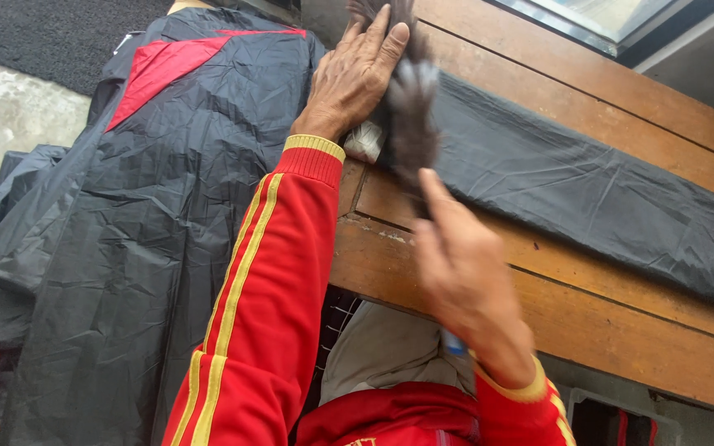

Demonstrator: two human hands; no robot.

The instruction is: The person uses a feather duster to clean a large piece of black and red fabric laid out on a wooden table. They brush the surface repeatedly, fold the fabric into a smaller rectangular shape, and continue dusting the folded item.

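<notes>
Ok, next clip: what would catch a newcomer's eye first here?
The bright red sleeve with yellow stripes runs up the middle to the left hand, which presses a dark furry thing against the wooden frame. The right hand, blurred, reaches toward that furry thing from below. A black and red raincoat hangs at left.

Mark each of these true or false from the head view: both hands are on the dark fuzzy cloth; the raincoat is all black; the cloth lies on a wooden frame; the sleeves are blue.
1. Both hands touch the dark fuzzy cloth. True: the left hand lies flat on it and the right hand reaches it with a fingertip.
2. The raincoat is all black. False: it has red panels.
3. The cloth lies against a wooden frame. True.
4. The sleeves are blue. False: the sleeve is red with yellow stripes.
</notes>
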